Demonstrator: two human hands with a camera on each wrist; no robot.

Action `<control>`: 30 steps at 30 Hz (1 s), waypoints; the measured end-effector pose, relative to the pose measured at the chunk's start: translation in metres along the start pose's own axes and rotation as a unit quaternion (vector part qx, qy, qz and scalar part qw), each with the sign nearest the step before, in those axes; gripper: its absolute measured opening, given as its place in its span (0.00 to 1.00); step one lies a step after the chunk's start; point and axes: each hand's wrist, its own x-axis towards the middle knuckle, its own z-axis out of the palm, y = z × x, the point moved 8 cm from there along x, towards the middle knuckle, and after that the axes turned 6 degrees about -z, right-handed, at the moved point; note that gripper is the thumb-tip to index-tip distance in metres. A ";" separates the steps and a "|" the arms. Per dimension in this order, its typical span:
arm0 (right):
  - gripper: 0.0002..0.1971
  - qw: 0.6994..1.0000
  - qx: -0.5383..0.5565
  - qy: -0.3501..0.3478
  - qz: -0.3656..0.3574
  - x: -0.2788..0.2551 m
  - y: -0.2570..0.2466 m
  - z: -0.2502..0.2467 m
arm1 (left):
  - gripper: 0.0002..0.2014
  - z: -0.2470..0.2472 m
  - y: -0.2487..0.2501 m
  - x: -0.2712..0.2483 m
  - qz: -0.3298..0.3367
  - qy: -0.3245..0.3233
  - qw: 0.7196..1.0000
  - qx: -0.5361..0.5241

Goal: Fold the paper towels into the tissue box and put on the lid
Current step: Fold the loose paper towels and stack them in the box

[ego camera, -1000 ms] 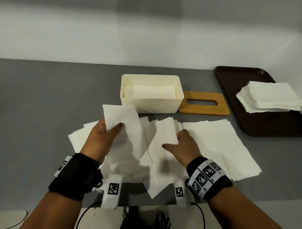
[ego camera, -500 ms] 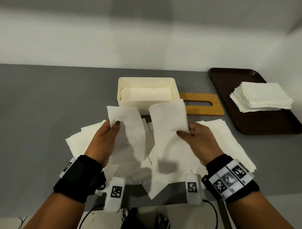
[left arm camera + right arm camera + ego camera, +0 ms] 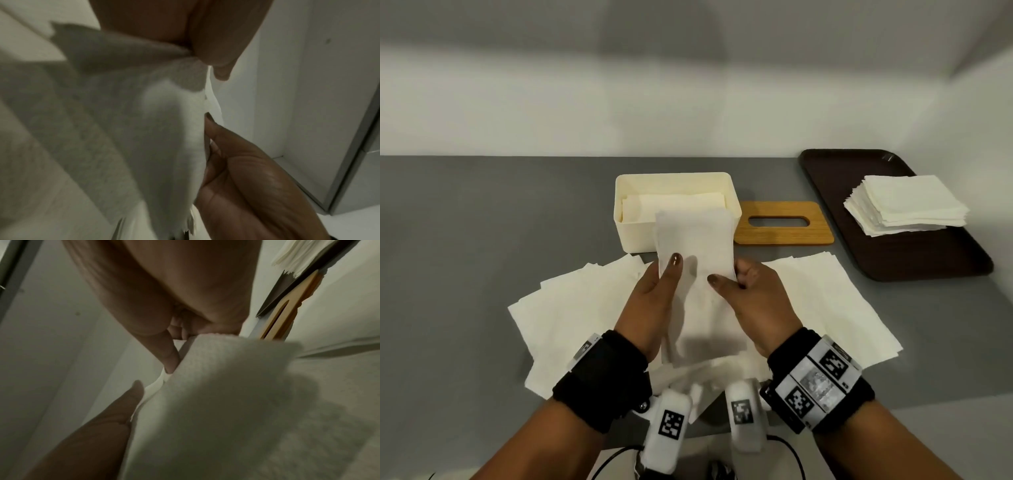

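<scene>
Sheets [image 3: 571, 308] of loose white paper towel lie fanned on the grey table [image 3: 465, 240] to the outside of our left hand [image 3: 650, 301], some of them running under the wrist. We hold one folded paper towel [image 3: 695, 260] up between both hands. The left thumb lies flat across its near face, close to the left edge, and the other left fingers are hidden behind the sheet, so we are pinching it between thumb and fingers; the left wrist view shows the towel [image 3: 144, 129] gathered against the base of that hand [image 3: 185, 24], though blur hides how the fingers sit.

Just beyond the fingertips stands the cream tissue box [image 3: 674, 209], open, with towels already lying flat inside it; the top of the held towel overlaps the box's near wall in the head view.

Our right hand [image 3: 753, 301] grips the towel's right edge, its thumb pressed onto the near face and its fingers curled behind. In the right wrist view a finger [image 3: 162, 350] presses on the towel's edge [image 3: 226, 386].

Past the right fingers, beside the box, the wooden lid [image 3: 784, 222] with its slot lies flat on the table. More sheets [image 3: 842, 308] spread out to the outside of the right hand. Farther right, well apart, a dark tray [image 3: 945, 263] carries a stack of folded towels [image 3: 907, 205].
</scene>
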 end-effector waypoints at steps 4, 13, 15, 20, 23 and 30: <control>0.07 0.999 -0.045 0.009 -0.001 -0.004 0.004 -0.007 | 0.12 0.005 -0.004 0.003 0.011 0.006 1.000 0.010; 0.25 0.909 -0.367 0.115 0.163 -0.008 0.079 -0.129 | 0.11 0.001 -0.018 0.009 -0.012 0.017 0.998 -0.057; 0.32 0.877 -0.422 0.098 0.208 -0.012 0.091 -0.141 | 0.13 0.004 -0.019 0.010 -0.017 0.007 0.997 -0.078; 0.35 0.845 -0.483 0.064 0.223 -0.011 0.091 -0.137 | 0.12 0.010 -0.018 0.008 -0.005 -0.006 0.997 -0.083; 0.33 0.839 -0.491 0.043 0.230 -0.010 0.089 -0.132 | 0.12 0.011 -0.018 0.008 -0.005 -0.006 0.997 -0.080; 0.21 0.922 -0.347 0.071 0.157 -0.009 0.082 -0.131 | 0.10 0.016 -0.024 0.007 -0.021 -0.008 0.997 -0.075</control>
